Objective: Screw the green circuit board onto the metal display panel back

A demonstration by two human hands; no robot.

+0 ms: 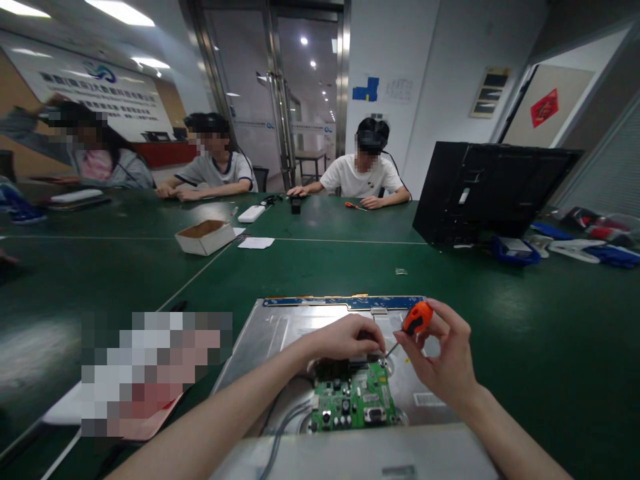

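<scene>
My right hand grips the handle of an orange and black screwdriver, its thin shaft slanting down to the top right corner of a green circuit board. The board lies on the bare metal back of a flat display panel. At the board's top edge my left hand is closed, fingers curled downward; what they pinch, if anything, is hidden. Grey cables run beside the board's lower left. Along the panel's far edge runs a narrow blue circuit strip.
A black monitor housing stands at the right, beside blue-handled tools. A small open box and papers lie farther back. A tiny clear packet rests beyond the panel. Several people sit across the green table.
</scene>
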